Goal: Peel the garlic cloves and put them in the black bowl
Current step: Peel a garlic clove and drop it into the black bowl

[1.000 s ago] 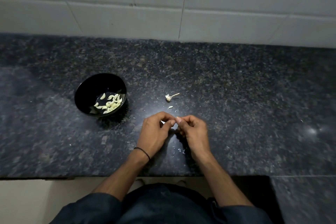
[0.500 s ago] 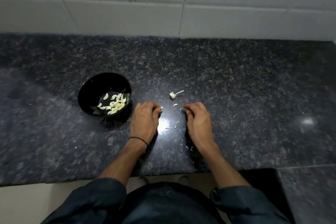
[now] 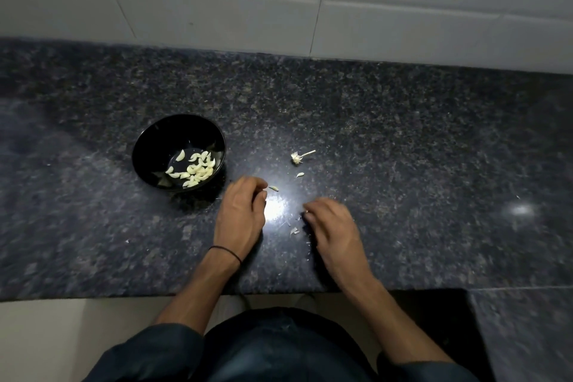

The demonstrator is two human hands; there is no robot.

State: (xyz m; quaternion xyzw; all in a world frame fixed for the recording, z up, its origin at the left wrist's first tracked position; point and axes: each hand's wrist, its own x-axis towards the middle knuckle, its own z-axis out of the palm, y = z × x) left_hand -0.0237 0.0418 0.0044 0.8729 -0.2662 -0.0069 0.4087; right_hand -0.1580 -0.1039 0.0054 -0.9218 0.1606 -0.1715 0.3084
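We judge the garlic clove (image 3: 273, 188) light and slick, best pinched at its ends. Our left grip (image 3: 242, 214) curls loosely, empty, beside it; the right grip (image 3: 331, 226) is blurred, so we cannot tell.

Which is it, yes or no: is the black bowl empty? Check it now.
No, the black bowl holds a heap of pale peeled garlic cloves lying on its bottom.

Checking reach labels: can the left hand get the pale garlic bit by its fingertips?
Likely yes. The left hand ends right beside the garlic bit on the granite countertop; nothing lies between them.
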